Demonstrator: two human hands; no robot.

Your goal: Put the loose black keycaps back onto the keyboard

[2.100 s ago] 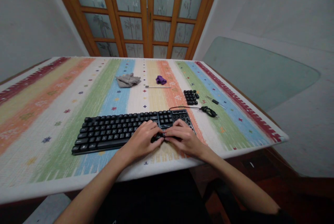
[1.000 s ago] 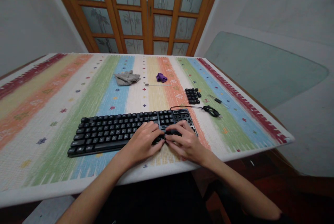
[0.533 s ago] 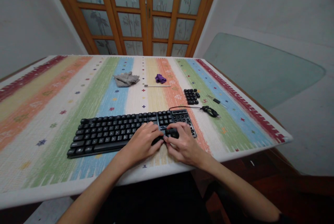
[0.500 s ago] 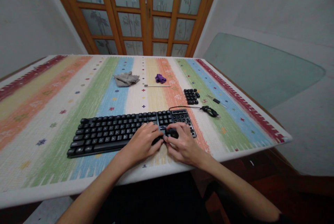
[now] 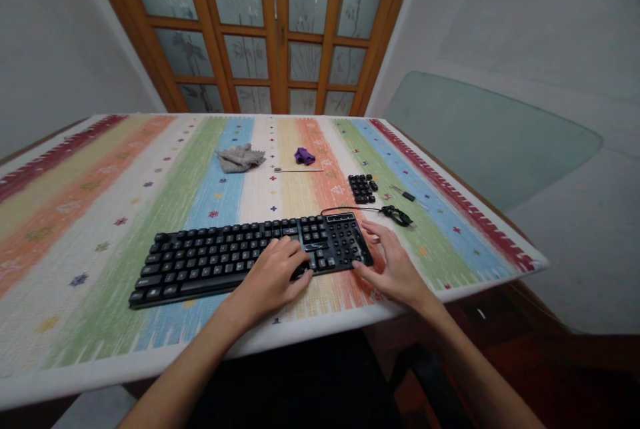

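Observation:
A black keyboard (image 5: 210, 252) lies on the striped tablecloth, its number pad at the right end stripped of keycaps. My left hand (image 5: 277, 268) is closed over the front of the keyboard near the arrow keys, fingers bent on top and thumb by the front edge. The palm hides the keys beneath it. At the keyboard's right end is my right hand (image 5: 393, 266), open, with thumb and fingers spread around the corner of the bare number pad and nothing visible between them. Loose black keycaps (image 5: 362, 189) sit in rows behind the number pad.
A coiled black cable (image 5: 397, 215) lies right of the keyboard. Beyond it is a small tool with a dark handle and thin wires (image 5: 408, 196). Further back are a grey cloth (image 5: 241, 158), a purple cloth (image 5: 305, 156) and a thin brush (image 5: 299, 170). The table's front edge (image 5: 200, 349) is close.
My right hand has moved right, off the arrow-key area to the keyboard's right end, and its fingers have opened, uncovering the number pad. My left hand stays on the keyboard. The view has shifted slightly.

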